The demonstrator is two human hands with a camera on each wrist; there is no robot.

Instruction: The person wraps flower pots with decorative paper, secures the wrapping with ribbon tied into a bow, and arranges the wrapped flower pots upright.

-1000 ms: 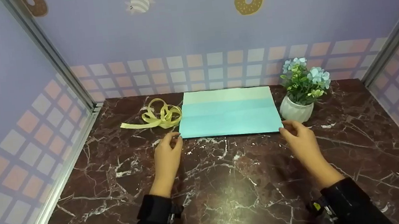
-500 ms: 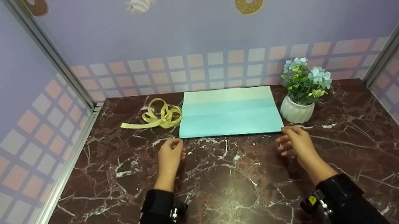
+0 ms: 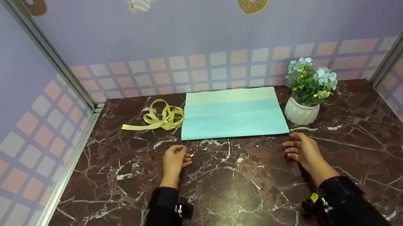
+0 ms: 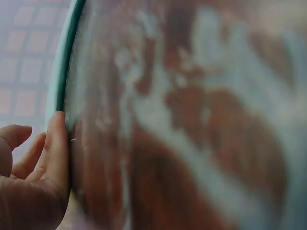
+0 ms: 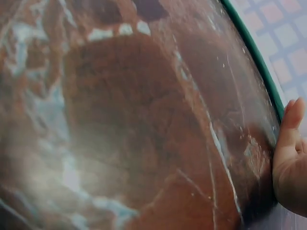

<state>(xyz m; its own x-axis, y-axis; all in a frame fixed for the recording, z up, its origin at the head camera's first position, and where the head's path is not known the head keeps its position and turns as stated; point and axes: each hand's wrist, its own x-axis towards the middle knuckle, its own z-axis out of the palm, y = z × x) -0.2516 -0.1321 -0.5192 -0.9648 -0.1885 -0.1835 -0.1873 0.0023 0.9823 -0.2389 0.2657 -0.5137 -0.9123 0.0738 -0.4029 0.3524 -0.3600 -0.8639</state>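
Note:
A folded turquoise paper sheet (image 3: 232,113) lies flat at the back middle of the marble table (image 3: 232,192). My left hand (image 3: 178,157) rests on the table a little short of the sheet's near left corner, fingers loosely curled, holding nothing. My right hand (image 3: 296,148) rests just below the near right corner, also loosely curled and empty. Neither hand touches the paper. In the left wrist view the left hand (image 4: 33,177) sits at the lower left beside a thin teal paper edge (image 4: 64,67). The right wrist view shows the right hand (image 5: 290,158) at the right border.
A loose yellow ribbon (image 3: 157,119) lies left of the sheet. A small white pot of blue flowers (image 3: 306,94) stands right of it, close to my right hand. Patterned walls close in the table on the left, back and right.
Both hands have drawn back from the sheet's near corners toward me and their fingers have curled in. The paper, ribbon and pot have not moved.

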